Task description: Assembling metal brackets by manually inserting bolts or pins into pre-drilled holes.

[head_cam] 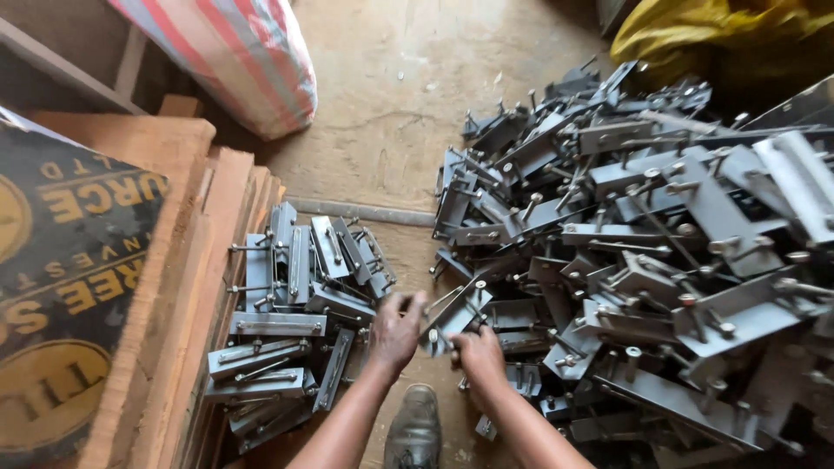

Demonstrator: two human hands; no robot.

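Note:
My left hand [395,330] and my right hand [479,354] are both closed on one grey metal bracket with bolts [453,314], held low between two heaps. To the right lies a big loose heap of the same grey bolted brackets [660,252]. A smaller, neater stack of brackets [300,304] sits to the left, against the wooden planks. My shoe [415,427] is directly below the hands on the floor.
Stacked wooden planks [187,260] run along the left, with a dark printed sack [61,287] on them. A red and white striped sack [234,52] stands at the top, a yellow sack [695,30] at the top right. Bare dirt floor [391,113] lies between.

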